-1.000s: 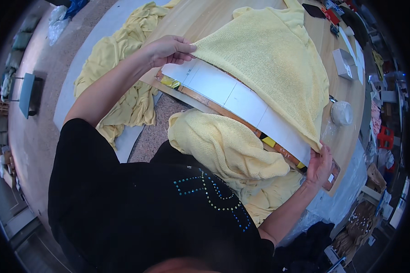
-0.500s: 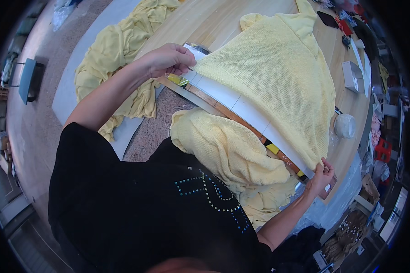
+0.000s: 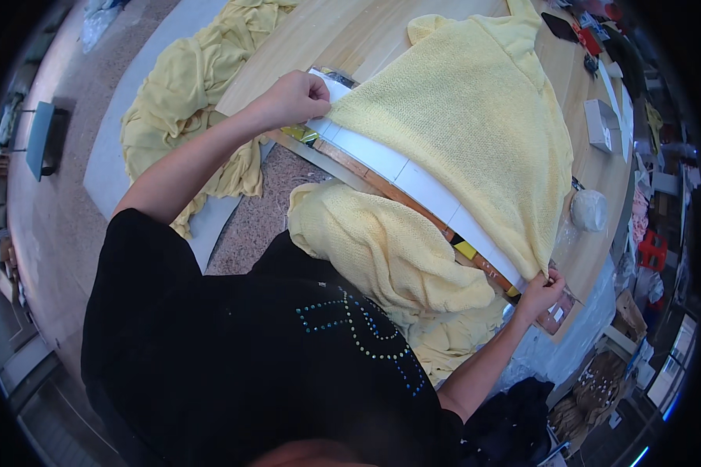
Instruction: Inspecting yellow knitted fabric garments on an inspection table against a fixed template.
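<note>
A pale yellow knitted sweater (image 3: 452, 124) lies spread over the table, its hem toward me. At the hem's left corner, my left hand (image 3: 296, 101) is closed, pinching the knit edge. My right hand (image 3: 543, 294) grips the opposite corner of the hem between thumb and fingers. Beneath the hem runs a white strip (image 3: 395, 167) with thin dark cross lines, along the table's near edge. Another piece of yellow knit (image 3: 382, 241) lies bunched against my body, below that edge.
A heap of yellow knits (image 3: 175, 97) lies to the left on a pale sheet. Toward the right of the wooden table (image 3: 288, 58) stand a white open box (image 3: 602, 124) and a round whitish container (image 3: 589, 210). A dark phone (image 3: 559, 26) lies at the far right.
My right hand has shifted slightly away from me with its hem corner, and more of the white strip shows there. My left hand has moved a little left, its fingers curled tighter.
</note>
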Available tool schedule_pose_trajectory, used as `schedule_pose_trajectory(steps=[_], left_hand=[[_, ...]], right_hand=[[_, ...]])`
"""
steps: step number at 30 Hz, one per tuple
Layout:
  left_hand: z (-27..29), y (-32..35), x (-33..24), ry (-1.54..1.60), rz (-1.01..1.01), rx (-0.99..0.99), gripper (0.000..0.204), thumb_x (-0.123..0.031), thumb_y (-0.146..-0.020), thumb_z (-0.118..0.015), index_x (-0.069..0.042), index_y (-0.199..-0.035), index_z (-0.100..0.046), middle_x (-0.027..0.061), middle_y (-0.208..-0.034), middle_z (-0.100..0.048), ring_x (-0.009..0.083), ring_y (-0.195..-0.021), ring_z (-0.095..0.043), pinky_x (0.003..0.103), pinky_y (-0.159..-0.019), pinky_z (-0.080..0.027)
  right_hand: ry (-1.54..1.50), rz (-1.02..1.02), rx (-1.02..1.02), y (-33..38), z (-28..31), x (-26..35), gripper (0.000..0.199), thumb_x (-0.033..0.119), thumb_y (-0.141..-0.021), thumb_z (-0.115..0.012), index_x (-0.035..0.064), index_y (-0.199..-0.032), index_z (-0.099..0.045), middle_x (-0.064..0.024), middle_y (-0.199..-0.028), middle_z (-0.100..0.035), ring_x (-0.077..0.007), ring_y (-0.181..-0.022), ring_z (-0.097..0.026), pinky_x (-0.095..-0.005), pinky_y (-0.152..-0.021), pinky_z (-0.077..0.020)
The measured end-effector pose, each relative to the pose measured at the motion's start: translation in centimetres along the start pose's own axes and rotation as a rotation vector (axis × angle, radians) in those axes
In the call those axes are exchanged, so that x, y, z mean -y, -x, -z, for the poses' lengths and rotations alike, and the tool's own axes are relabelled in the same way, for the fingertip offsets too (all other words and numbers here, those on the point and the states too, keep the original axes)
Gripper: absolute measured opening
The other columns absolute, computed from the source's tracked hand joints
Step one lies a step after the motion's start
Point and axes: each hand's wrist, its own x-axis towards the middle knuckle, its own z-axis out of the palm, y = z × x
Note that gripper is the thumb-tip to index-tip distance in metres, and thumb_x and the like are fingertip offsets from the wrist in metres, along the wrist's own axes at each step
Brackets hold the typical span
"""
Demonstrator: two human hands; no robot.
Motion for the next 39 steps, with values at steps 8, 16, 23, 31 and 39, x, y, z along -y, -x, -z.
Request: schedule_pose_trajectory(steps=[8,16,23,31,39], left_hand=[[0.7,-0.1,1.6,-0.332,-0.176,-0.069,0.012,-0.009,-0.078,-0.056,0.000,-0.071,-0.052,-0.0021,-0.060,-0.047,0.0046,-0.056,-0.042,0.022,-0.050,-0.036],[-0.6,-0.5,-1.0,-0.601,-0.382,-0.251,0.009,-0.006,-0.080,-0.057,0.002,-0.081,-0.053,0.0035,-0.064,-0.051,0.0079,-0.056,-0.045,0.024,-0.052,-0.039],[-16.8,2.3,-14.6,-0.202,-0.808,0.195,0.006,-0.003,-0.083,-0.055,0.002,-0.087,-0.055,0.0087,-0.078,-0.053,0.0168,-0.061,-0.052,0.027,-0.056,-0.042],[-32.3,2.2,-15.8,-0.421,-1.244,0.071,0.013,-0.016,-0.071,-0.058,-0.006,-0.079,-0.057,0.0056,-0.085,-0.052,0.0215,-0.082,-0.051,0.033,-0.070,-0.039],[-35.2,3.8,-17.2,-0.601,-1.224,0.058,0.039,-0.010,-0.069,-0.054,0.005,-0.105,-0.052,0.0169,-0.113,-0.051,0.0239,-0.082,-0.055,0.033,-0.070,-0.044]], right_hand=[[-0.460,-0.265,-0.120,-1.3,-2.3,0.3,0.020,0.004,-0.078,-0.056,-0.0012,-0.096,-0.050,-0.0079,-0.087,-0.050,-0.0140,-0.077,-0.050,-0.0244,-0.065,-0.0427],[0.077,0.214,-0.010,-0.6,0.3,-1.7,0.015,0.005,-0.083,-0.050,0.0034,-0.097,-0.048,-0.0172,-0.083,-0.058,-0.0348,-0.073,-0.059,-0.0420,-0.063,-0.0451],[0.051,0.294,0.093,-1.7,0.0,-3.3,0.017,0.007,-0.083,-0.053,0.0050,-0.099,-0.048,-0.0161,-0.086,-0.059,-0.0351,-0.079,-0.059,-0.0412,-0.065,-0.0464],[-0.005,0.481,0.175,-3.5,0.7,-4.9,0.016,0.005,-0.083,-0.054,0.0039,-0.098,-0.050,-0.0159,-0.086,-0.058,-0.0337,-0.075,-0.059,-0.0390,-0.063,-0.0469],[0.064,0.671,0.242,-4.5,0.9,-6.3,0.018,0.003,-0.081,-0.056,0.0048,-0.097,-0.048,-0.0135,-0.084,-0.057,-0.0332,-0.074,-0.059,-0.0379,-0.060,-0.0479]])
